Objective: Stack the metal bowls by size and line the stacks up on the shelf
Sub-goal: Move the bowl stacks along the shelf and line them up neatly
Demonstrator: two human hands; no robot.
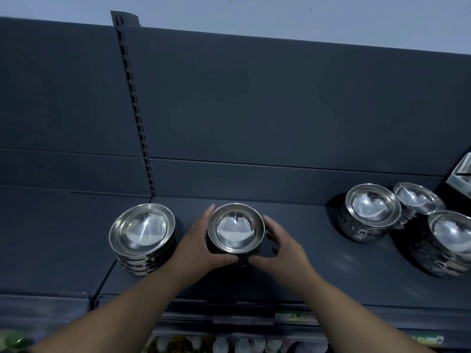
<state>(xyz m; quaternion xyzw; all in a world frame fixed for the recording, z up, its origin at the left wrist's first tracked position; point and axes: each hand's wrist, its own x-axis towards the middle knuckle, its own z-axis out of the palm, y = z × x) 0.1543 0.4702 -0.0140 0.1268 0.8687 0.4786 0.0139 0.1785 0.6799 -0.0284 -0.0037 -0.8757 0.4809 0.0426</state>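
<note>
A small stack of metal bowls (235,229) stands on the dark shelf (305,263) at centre. My left hand (195,244) cups its left side, thumb at the front base. My right hand (281,247) curves around its right side; its thumb touches the front base, its fingers stand slightly off the rim. To the left sits a wider stack of shallow bowls (142,236). At the right stand three more stacks: one (370,210), a smaller one behind it (418,201), and a large one (451,238) cut off by the frame edge.
A slotted upright (136,108) splits the dark back panel behind the shelf. A pale box (462,178) sits at the far right edge. Price labels (293,315) line the shelf front, with goods on a lower shelf (229,345).
</note>
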